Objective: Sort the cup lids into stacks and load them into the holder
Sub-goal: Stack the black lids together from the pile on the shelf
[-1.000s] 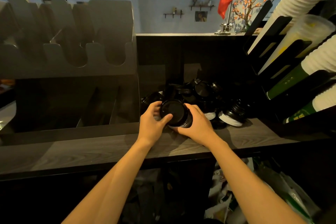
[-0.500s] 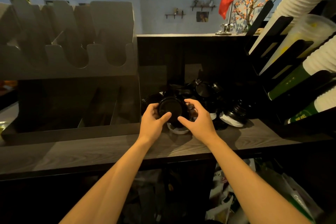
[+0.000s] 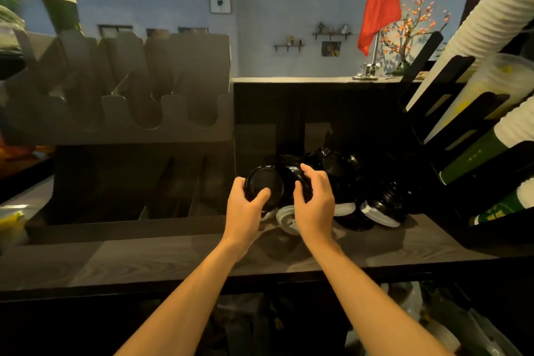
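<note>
My left hand point(image 3: 244, 208) grips a short stack of black cup lids point(image 3: 264, 185), its flat face turned toward me and my thumb across the front. My right hand point(image 3: 313, 199) curls around the stack's far right side. Behind them a loose pile of black lids point(image 3: 338, 165) lies on the dark wooden counter point(image 3: 173, 257). A white lid point(image 3: 284, 221) rests on the counter just under my right hand, and a tipped stack of black and white lids point(image 3: 381, 206) lies further right. The grey lid holder point(image 3: 121, 95) with its slots stands to the left.
A black rack point(image 3: 462, 124) at the right holds slanted stacks of white, clear and green paper cups point(image 3: 491, 20). A green cup point(image 3: 62, 10) sticks up from the holder's top left. A raised counter with a red flag point(image 3: 381, 0) runs behind.
Both hands lifted the black lid stack off the counter and up toward the pile, uncovering the white lid beneath. The view shifted slightly right and down.
</note>
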`<state>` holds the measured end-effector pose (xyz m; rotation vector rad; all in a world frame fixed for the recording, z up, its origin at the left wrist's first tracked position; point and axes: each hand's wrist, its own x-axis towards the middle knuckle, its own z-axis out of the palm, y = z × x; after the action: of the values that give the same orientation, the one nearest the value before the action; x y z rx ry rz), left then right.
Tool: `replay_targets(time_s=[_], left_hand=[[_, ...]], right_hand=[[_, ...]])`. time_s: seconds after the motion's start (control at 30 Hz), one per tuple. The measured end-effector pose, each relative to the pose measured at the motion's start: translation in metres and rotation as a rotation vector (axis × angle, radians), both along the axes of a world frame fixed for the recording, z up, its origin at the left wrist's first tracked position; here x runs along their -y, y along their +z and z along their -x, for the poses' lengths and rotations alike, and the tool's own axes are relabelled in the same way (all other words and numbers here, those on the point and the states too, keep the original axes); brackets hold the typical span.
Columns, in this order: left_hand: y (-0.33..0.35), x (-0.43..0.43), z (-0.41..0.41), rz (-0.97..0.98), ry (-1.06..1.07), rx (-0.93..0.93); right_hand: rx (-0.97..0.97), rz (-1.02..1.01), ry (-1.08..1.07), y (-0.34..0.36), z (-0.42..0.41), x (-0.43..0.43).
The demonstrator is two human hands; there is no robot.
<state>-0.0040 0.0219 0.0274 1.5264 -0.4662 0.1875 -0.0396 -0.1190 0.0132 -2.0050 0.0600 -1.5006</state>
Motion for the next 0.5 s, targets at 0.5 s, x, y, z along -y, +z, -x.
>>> replay_targets(time_s=[0.5], left_hand=[[-0.014, -0.002, -0.003, 0.011, -0.100, 0.083]], right_hand=[[-0.245, 0.321, 0.291, -0.013, 0.000, -0.005]])
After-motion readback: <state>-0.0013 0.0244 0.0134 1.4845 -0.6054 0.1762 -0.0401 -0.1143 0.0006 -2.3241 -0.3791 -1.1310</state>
